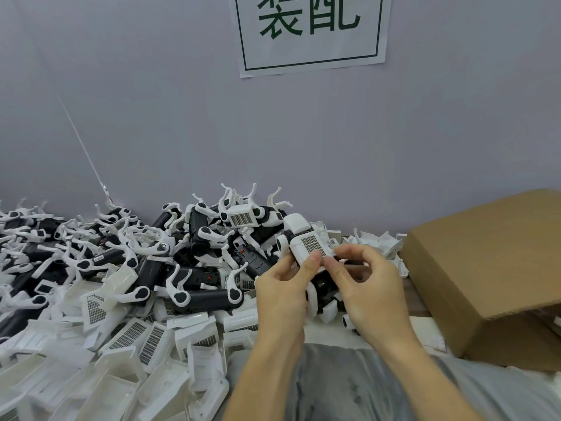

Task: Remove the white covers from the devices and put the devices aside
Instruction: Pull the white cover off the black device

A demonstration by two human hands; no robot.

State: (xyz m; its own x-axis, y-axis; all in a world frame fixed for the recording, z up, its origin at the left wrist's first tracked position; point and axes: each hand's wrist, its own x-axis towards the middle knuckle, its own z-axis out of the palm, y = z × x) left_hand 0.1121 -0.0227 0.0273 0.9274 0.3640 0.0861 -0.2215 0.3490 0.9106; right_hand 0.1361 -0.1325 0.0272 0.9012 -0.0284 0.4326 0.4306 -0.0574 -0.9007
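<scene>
One device (315,268) is held just above the table edge, its long axis running from the upper end far from the person down toward the lap, with the white cover (309,244) on its upper face. Both thumbs press the cover's near edge: the left hand (282,290) grips the left flank, the right hand (370,287) pinches the right, equally near. Stripped devices (188,256) lie piled left, loose covers (145,338) nearer, a cardboard box (485,268) right.

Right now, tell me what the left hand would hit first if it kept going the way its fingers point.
The left hand already grips the white cover of the held device. Pushed further up and away, it would probably meet the pile of black devices by the wall, though depth is hard to judge.
</scene>
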